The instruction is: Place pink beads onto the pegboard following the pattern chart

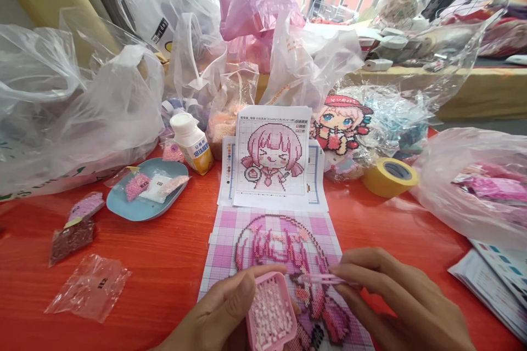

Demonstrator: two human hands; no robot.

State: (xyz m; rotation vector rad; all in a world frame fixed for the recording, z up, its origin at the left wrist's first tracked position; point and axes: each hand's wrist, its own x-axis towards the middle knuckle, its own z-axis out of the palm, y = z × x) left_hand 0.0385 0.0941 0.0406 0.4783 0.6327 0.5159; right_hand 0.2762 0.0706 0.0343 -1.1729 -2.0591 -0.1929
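My left hand [218, 310] is closed around a small pink tray [295, 322] filled with short white beads [269, 307]. My right hand [395, 293] pinches pink tweezers [323, 278], their tips pointing left, just right of the tray. Whether the tips hold a bead is too small to tell. Under both hands lies a pink-and-white checked pegboard [222, 225], carrying a half-hidden bead picture of a pink-haired figure. Behind it a printed pattern sheet [272, 156] stands propped up, showing a similar character.
A blue plate [123, 209] with bead bags stands left, beside a white bottle [190, 142]. More bead bags [74, 238] and a clear bag [93, 288] lie nearer. Yellow tape [382, 178], a finished bead figure [341, 126], plastic bags [473, 175] and papers [486, 285] are right.
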